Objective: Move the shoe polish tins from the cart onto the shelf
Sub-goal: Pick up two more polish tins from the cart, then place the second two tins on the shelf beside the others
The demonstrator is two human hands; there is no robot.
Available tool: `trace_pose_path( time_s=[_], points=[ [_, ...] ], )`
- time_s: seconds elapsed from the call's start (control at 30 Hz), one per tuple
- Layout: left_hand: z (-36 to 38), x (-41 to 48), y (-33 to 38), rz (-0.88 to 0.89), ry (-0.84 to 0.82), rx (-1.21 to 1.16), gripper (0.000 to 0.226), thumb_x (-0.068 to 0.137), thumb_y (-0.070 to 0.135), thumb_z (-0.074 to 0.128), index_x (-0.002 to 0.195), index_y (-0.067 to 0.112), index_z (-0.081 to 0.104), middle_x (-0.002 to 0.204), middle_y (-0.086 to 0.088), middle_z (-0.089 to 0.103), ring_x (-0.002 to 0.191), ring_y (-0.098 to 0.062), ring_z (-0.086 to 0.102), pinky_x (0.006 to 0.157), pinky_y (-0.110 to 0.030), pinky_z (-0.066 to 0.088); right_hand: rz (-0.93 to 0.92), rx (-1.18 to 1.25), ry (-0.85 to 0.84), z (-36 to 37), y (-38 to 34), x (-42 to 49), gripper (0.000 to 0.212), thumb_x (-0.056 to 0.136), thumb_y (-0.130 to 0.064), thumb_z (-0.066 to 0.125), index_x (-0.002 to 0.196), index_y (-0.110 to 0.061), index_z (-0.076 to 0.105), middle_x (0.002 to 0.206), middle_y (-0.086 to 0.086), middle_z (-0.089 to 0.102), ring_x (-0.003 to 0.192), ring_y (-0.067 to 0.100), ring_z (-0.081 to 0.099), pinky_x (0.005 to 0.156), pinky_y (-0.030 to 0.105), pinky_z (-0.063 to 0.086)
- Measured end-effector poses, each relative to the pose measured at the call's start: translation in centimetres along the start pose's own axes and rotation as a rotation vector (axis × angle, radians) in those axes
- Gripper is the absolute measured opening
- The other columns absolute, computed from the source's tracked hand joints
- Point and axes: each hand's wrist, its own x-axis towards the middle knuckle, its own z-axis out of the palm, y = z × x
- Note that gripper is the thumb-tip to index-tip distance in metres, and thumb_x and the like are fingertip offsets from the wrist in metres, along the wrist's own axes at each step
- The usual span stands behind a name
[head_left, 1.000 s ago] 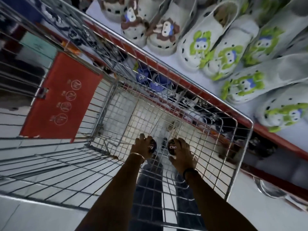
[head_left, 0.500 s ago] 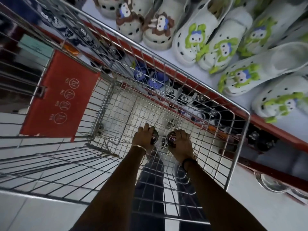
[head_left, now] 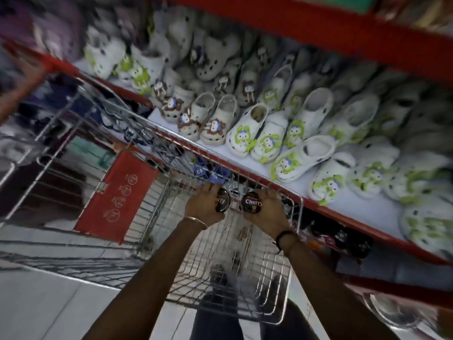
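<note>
1. Since the earlier frame, both hands had risen from the cart floor to about rim level, each carrying a tin, and the view had tilted up to take in far more of the shelving.
2. Shelf (head_left: 362, 212): a white deck with a red front edge ran from 10 o'clock to 4 o'clock and was crowded with white clogs (head_left: 247, 133) bearing green or brown figures. A bare strip of deck showed along the front edge at 3 o'clock.
3. Cart (head_left: 300, 209): the wire basket occupied the centre and 8 o'clock; a red panel (head_left: 117, 195) hung at 9 o'clock. Blur prevented a count of any tins left in the basket.
4. Left hand (head_left: 204, 207): curled around the left tin (head_left: 222, 200), held on edge, with part of its lettering visible.
5. Right hand (head_left: 268, 209): fingers wrapped around the right tin (head_left: 252, 201), its lid facing the camera and marked "Cherry". The two tins sat close together, apparently not touching.
6. Step in hand, as judged: carriage from cart to shelf, with lifting done and placement not yet made.
7. Next move, as judged: both tins needed to clear the cart's far rim towards 2 o'clock and be laid flat on the bare strip, without nudging the clogs.
</note>
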Motion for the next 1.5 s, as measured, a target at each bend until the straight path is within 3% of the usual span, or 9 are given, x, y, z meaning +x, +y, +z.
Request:
trace_pose_path(
  time_s=[0.4,0.53,0.73,0.87,1.0,1.17,1.27,1.37,1.5],
  points=[
    [-14.2,-3.8,14.7,0.222,0.289,-0.061,0.088,0.058,0.053,0.064,0.137,0.024,0.04,0.131,-0.008,0.046,0.121,-0.031,0.044,0.097,-0.046,0.048,-0.179,-0.032,0.217,-19.3,-4.2,-5.4,0.059,0.07,-0.037,0.079,0.122,-0.017,0.056,0.117,0.008,0.052,0.107,0.027,0.048,0.094,0.036,0.043],
    [-17.8,-5.2,20.8,0.298,0.357,-0.029,0.08,0.066,0.046,0.072,0.137,0.027,0.04,0.132,-0.005,0.047,0.122,-0.026,0.047,0.097,-0.039,0.049,-0.202,-0.004,0.322,-25.7,-4.5,-7.4,0.049,0.059,-0.044,0.082,0.102,-0.027,0.064,0.103,0.003,0.061,0.091,0.017,0.054,0.068,0.019,0.04],
    [-20.9,-5.4,29.4,0.445,0.396,-0.072,0.08,0.066,0.042,0.074,0.137,0.026,0.041,0.136,-0.005,0.044,0.129,-0.025,0.04,0.106,-0.035,0.037,-0.175,0.019,0.572,-34.0,-3.6,-10.4,0.062,0.056,-0.03,0.086,0.113,-0.018,0.064,0.105,0.002,0.061,0.096,0.016,0.056,0.074,0.018,0.04],
    [-22.0,-4.0,34.4,0.52,0.429,-0.074,0.079,0.063,0.048,0.075,0.133,0.021,0.048,0.126,-0.008,0.053,0.12,-0.026,0.049,0.102,-0.036,0.045,-0.146,0.041,0.658,-37.9,-2.7,-11.2,0.065,0.059,-0.028,0.086,0.117,-0.012,0.062,0.107,0.005,0.059,0.094,0.016,0.055,0.077,0.021,0.041],
    [-22.8,-1.8,38.5,0.549,0.461,-0.057,0.079,0.056,0.051,0.07,0.127,0.022,0.052,0.121,-0.01,0.058,0.114,-0.029,0.053,0.098,-0.038,0.049,-0.147,-0.022,0.741,-41.1,-1.8,-10.3,0.058,0.057,-0.035,0.082,0.11,-0.018,0.068,0.106,0.003,0.066,0.088,0.012,0.057,0.068,0.008,0.04],
    [-22.6,0.9,42.0,0.513,0.423,-0.015,0.075,0.051,0.057,0.062,0.121,0.028,0.055,0.113,-0.012,0.062,0.11,-0.032,0.051,0.094,-0.036,0.045,-0.085,-0.002,0.714,-43.5,-2.0,-9.0,0.032,0.062,-0.018,0.079,0.092,-0.008,0.073,0.085,0.01,0.074,0.075,0.023,0.067,0.071,0.033,0.056],
    [-22.4,2.7,43.2,0.476,0.376,0.014,0.077,0.05,0.063,0.06,0.119,0.03,0.054,0.117,-0.01,0.06,0.113,-0.035,0.05,0.098,-0.037,0.041,-0.025,-0.032,0.647,-43.9,-1.7,-7.4,0.049,0.062,-0.023,0.08,0.109,-0.016,0.068,0.099,0.008,0.073,0.084,0.021,0.067,0.078,0.03,0.056],
    [-22.6,3.5,43.7,0.452,0.298,0.024,0.066,0.067,0.042,0.072,0.128,0.028,0.052,0.13,-0.013,0.053,0.124,-0.034,0.046,0.109,-0.034,0.038,0.046,-0.082,0.614,-44.1,-1.2,-6.4,0.062,0.061,-0.031,0.081,0.118,-0.019,0.061,0.115,0.008,0.068,0.098,0.024,0.064,0.086,0.031,0.054],
    [-22.9,4.6,44.4,0.401,0.157,0.091,0.06,0.08,0.033,0.067,0.134,0.016,0.047,0.139,-0.013,0.05,0.126,-0.028,0.049,0.101,-0.027,0.043,0.165,-0.236,0.557,-44.1,-1.1,-6.1,0.078,0.064,-0.044,0.08,0.128,-0.013,0.048,0.125,0.013,0.059,0.113,0.032,0.055,0.099,0.039,0.044]
  ],
)
